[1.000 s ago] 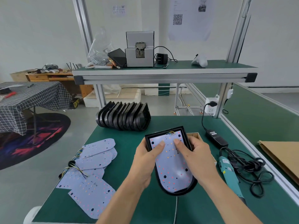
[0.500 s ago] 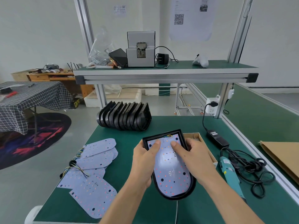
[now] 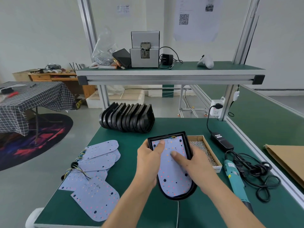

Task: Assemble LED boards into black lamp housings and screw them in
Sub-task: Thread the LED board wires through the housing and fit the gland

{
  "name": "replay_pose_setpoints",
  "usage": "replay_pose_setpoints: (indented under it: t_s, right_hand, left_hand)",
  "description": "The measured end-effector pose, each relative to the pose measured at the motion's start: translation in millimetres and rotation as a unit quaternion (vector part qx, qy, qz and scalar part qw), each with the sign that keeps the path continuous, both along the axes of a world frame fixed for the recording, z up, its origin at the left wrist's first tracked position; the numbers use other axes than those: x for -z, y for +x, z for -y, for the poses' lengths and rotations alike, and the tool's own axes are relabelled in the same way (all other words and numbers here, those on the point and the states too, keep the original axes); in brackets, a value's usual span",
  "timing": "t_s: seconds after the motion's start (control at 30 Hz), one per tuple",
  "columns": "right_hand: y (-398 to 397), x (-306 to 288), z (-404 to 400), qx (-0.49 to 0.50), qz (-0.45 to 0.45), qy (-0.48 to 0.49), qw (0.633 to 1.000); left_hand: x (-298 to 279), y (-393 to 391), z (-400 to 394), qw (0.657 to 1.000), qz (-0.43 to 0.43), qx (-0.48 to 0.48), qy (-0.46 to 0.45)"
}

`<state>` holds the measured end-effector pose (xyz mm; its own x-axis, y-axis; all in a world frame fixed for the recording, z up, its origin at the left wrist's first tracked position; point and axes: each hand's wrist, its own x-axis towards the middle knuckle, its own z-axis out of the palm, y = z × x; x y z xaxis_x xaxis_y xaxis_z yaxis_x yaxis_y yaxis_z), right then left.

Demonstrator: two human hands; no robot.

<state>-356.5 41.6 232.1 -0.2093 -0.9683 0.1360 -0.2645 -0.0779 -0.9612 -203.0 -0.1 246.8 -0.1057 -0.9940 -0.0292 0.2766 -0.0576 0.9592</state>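
Observation:
A black lamp housing (image 3: 185, 137) lies flat on the green bench in front of me, with a pale LED board (image 3: 174, 176) seated inside it. My left hand (image 3: 148, 158) grips the housing's left edge, thumb pressing the board near its top left corner. My right hand (image 3: 192, 163) holds the right edge, its thumb pressing the board's middle. Coloured wires show at the board's top end.
Several spare LED boards (image 3: 97, 163) with wires lie at the left. A row of black housings (image 3: 128, 119) stands behind. A cardboard box of screws (image 3: 204, 148), a teal electric screwdriver (image 3: 233, 176) and tangled black cable (image 3: 256, 171) sit at the right. An overhead shelf (image 3: 169, 76) crosses above.
The housing with its board has shifted a little left and nearer to me, uncovering the screw box. My right thumb slid down from the board's top towards its middle.

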Motion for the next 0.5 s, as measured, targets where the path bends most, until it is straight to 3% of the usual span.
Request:
replay_pose_setpoints:
  t_s: [0.17,0.3,0.43,0.5]
  right_hand:
    - [-6,-7,4,0.040,0.154,0.021,0.987]
    - [-10,-22,6,0.005,0.240,0.018,0.970]
    - [-14,-30,8,-0.072,0.325,0.024,0.943]
    - [-15,-30,9,-0.092,0.350,0.035,0.932]
  left_hand:
    - [0,8,7,0.995,-0.005,0.104,0.003]
    - [16,15,14,0.984,0.154,0.028,-0.083]
    - [26,12,0,0.972,0.122,0.199,-0.036]
    - [34,6,-4,0.970,0.076,0.229,-0.035]
